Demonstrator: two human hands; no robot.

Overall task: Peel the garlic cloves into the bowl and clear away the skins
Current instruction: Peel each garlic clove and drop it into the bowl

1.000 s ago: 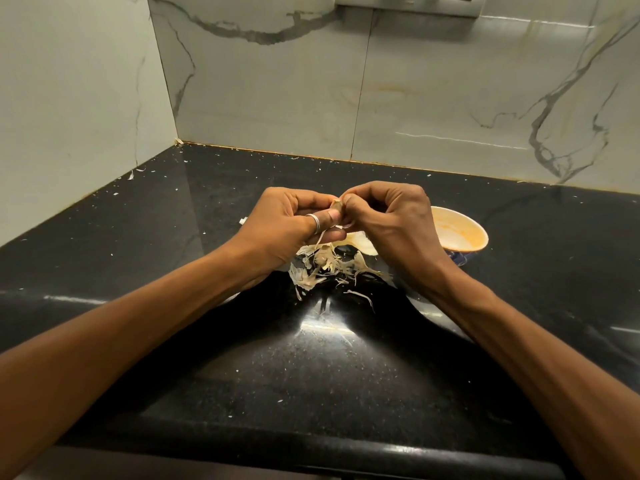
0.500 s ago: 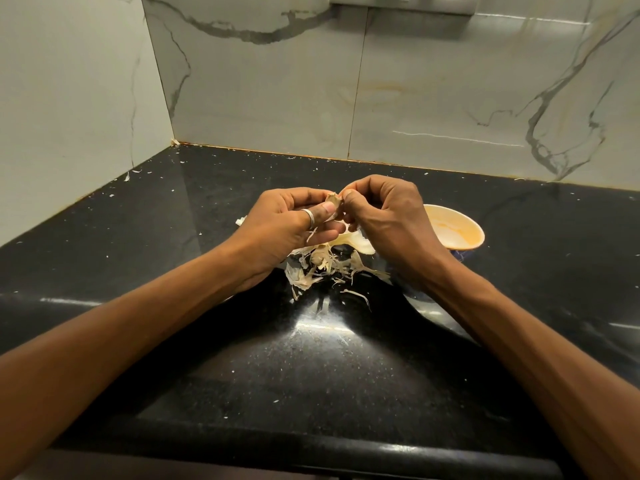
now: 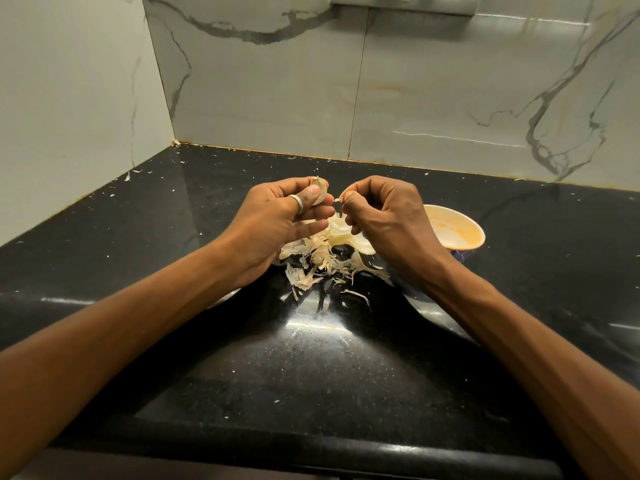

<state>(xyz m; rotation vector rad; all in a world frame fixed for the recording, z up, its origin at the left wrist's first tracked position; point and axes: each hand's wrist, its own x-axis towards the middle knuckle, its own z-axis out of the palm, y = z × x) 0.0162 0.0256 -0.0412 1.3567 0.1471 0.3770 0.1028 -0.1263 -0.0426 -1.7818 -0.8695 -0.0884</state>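
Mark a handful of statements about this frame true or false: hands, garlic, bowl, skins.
1. The left hand holds a garlic clove. True.
2. The bowl stands to the left of the left hand. False: it stands on the right, partly hidden behind the right hand.
3. A pile of skins lies on the countertop below the hands. True.
4. The right hand lies flat on the countertop. False: it is raised and pinches a shred of skin.
5. The ring is on the right hand. False: it is on the left hand.
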